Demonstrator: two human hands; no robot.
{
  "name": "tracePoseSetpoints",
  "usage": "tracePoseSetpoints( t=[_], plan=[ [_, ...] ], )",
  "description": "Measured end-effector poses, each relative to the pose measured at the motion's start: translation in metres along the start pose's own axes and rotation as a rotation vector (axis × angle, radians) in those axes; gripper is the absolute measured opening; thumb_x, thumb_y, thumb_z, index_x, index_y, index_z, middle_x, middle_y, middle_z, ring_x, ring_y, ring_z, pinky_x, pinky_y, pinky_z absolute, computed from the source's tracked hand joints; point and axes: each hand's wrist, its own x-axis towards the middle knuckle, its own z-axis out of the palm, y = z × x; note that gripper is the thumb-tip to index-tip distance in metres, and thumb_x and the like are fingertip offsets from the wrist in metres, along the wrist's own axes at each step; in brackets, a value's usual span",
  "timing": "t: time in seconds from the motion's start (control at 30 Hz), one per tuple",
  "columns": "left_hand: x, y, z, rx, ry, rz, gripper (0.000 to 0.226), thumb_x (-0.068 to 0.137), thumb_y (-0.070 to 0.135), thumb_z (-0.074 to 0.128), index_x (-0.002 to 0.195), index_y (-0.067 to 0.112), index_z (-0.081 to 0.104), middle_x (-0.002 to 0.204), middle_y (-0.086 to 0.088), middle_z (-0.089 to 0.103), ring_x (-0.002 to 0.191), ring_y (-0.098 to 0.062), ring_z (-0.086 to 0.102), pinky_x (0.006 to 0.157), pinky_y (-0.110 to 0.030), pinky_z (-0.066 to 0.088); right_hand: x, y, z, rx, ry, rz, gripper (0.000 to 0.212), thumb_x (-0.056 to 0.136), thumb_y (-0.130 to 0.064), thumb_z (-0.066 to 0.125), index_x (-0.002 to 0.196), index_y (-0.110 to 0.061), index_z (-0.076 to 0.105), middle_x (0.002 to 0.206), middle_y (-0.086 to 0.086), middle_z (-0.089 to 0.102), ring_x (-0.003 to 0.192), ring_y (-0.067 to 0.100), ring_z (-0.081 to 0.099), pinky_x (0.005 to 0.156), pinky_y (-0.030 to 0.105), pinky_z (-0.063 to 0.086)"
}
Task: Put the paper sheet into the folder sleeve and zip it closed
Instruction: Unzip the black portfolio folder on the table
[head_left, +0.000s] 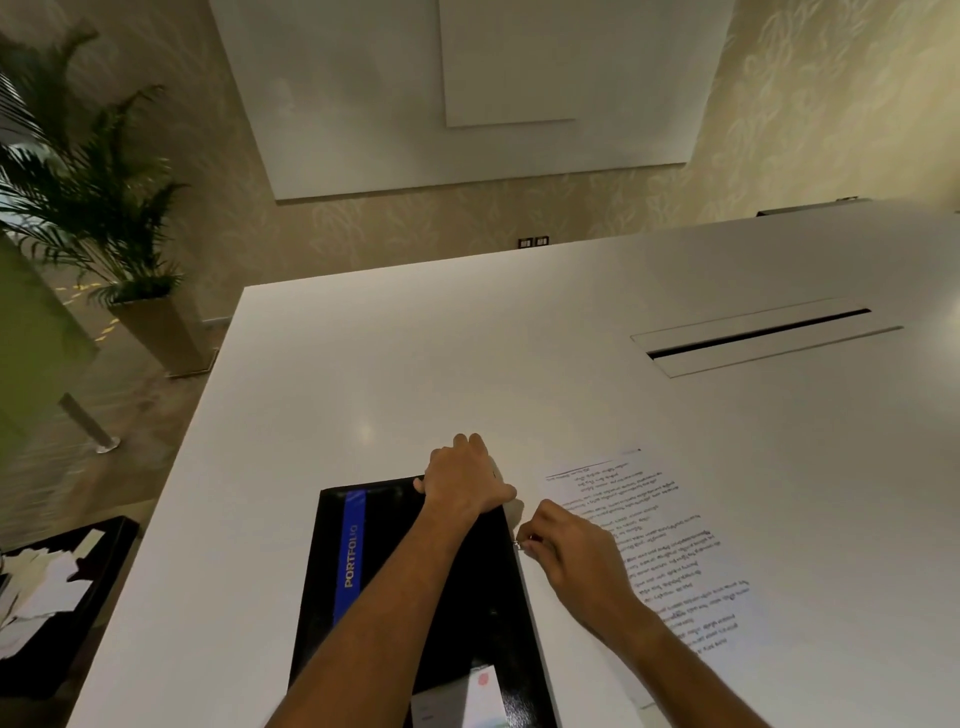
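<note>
A black folder (457, 597) with a blue stripe reading PORTFOLIO lies flat on the white table (389, 364) in front of me. My left hand (465, 480) grips its far right corner, thumb on the far edge. My right hand (566, 545) pinches the small metal zip pull (518, 544) on the folder's right edge, a short way below that corner. The printed paper sheet (691, 561) lies flat on the table just right of the folder, partly under my right hand and forearm.
A white card with a red mark (480, 696) lies on the folder's near end. A cable slot (763, 338) is set in the table at the far right. Left of the table stand a black tray of paper scraps (47, 587) and a potted palm (104, 208).
</note>
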Motion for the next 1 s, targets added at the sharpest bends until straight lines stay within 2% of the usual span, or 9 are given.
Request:
tracePoseSetpoints(
  t=[0.1,0.37,0.53,0.6,0.67,0.73,0.8,0.9,1.0],
  plan=[
    [0.001,-0.002,0.001,-0.01,0.007,0.011,0.08,0.086,0.065,0.07,0.141,0.011,0.05,0.133,-0.009,0.058,0.121,-0.036,0.063,0.098,-0.044,0.054,-0.009,-0.002,-0.001,0.009,0.004,0.008,0.01,0.106,-0.029,0.071,0.1,-0.028,0.079,0.1,-0.015,0.069,0.076,-0.001,0.062,0.067,0.005,0.035],
    [0.002,-0.004,0.0,-0.015,0.013,0.024,0.075,0.089,0.065,0.069,0.137,0.01,0.052,0.131,-0.008,0.058,0.118,-0.036,0.063,0.094,-0.043,0.053,-0.042,-0.002,0.002,0.045,0.024,0.015,0.009,0.105,-0.032,0.071,0.099,-0.034,0.077,0.1,-0.021,0.063,0.071,-0.001,0.06,0.062,0.008,0.039],
    [-0.01,-0.005,0.002,0.029,0.031,0.036,0.074,0.092,0.068,0.061,0.142,0.015,0.05,0.136,-0.006,0.057,0.122,-0.039,0.062,0.096,-0.05,0.056,-0.05,-0.003,0.006,0.047,0.052,0.029,0.009,0.106,-0.033,0.069,0.1,-0.037,0.075,0.101,-0.024,0.06,0.072,0.001,0.063,0.06,0.018,0.053],
    [-0.023,-0.007,0.007,-0.002,0.034,0.056,0.079,0.092,0.072,0.06,0.151,0.02,0.045,0.15,-0.007,0.052,0.137,-0.039,0.052,0.105,-0.058,0.052,-0.047,-0.004,0.006,0.05,0.064,0.041,0.009,0.106,-0.032,0.07,0.099,-0.036,0.075,0.102,-0.023,0.06,0.071,0.003,0.063,0.059,0.024,0.056],
    [-0.044,-0.007,0.015,-0.006,0.042,0.082,0.091,0.089,0.079,0.059,0.16,0.026,0.039,0.169,-0.007,0.037,0.159,-0.041,0.029,0.119,-0.07,0.036,-0.044,-0.005,0.005,0.046,0.067,0.055,0.008,0.106,-0.032,0.07,0.099,-0.034,0.075,0.101,-0.021,0.06,0.069,0.005,0.063,0.058,0.028,0.057],
    [-0.071,-0.005,0.027,-0.002,0.065,0.059,0.099,0.087,0.084,0.055,0.166,0.029,0.032,0.179,-0.006,0.023,0.167,-0.041,0.013,0.124,-0.074,0.024,-0.043,-0.007,0.003,0.043,0.069,0.065,0.008,0.105,-0.028,0.072,0.1,-0.034,0.074,0.099,-0.017,0.06,0.067,0.006,0.06,0.055,0.028,0.054],
    [-0.096,0.001,0.035,-0.03,0.086,-0.008,0.099,0.09,0.084,0.052,0.169,0.03,0.026,0.18,-0.007,0.019,0.166,-0.042,0.015,0.124,-0.073,0.029,-0.044,-0.008,0.003,0.061,0.078,0.072,0.012,0.102,-0.021,0.075,0.098,-0.032,0.073,0.098,-0.017,0.061,0.066,0.003,0.057,0.054,0.021,0.048],
    [-0.113,0.008,0.034,-0.041,0.089,-0.06,0.098,0.092,0.082,0.052,0.169,0.028,0.025,0.177,-0.011,0.027,0.161,-0.045,0.026,0.12,-0.068,0.039,-0.049,-0.01,0.004,0.066,0.072,0.088,0.014,0.101,-0.018,0.076,0.096,-0.03,0.072,0.098,-0.017,0.06,0.066,0.001,0.054,0.056,0.012,0.037],
    [-0.11,0.011,0.023,-0.003,0.051,-0.077,0.103,0.087,0.08,0.061,0.167,0.024,0.029,0.167,-0.014,0.041,0.15,-0.045,0.041,0.107,-0.059,0.053,-0.058,-0.013,0.005,0.062,0.082,0.121,0.009,0.103,-0.023,0.075,0.098,-0.031,0.074,0.097,-0.017,0.061,0.067,0.001,0.054,0.055,0.013,0.038]
  ],
)
